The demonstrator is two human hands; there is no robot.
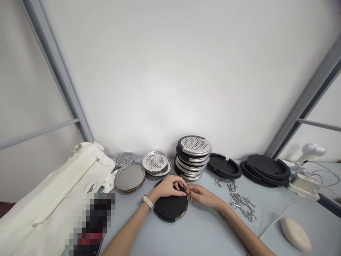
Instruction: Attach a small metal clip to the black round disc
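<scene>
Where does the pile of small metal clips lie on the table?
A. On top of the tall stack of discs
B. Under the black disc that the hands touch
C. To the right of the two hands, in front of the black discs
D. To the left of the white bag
C: the clips lie loose on the table, right of the right hand and left hand, nearer than the black discs.
</scene>
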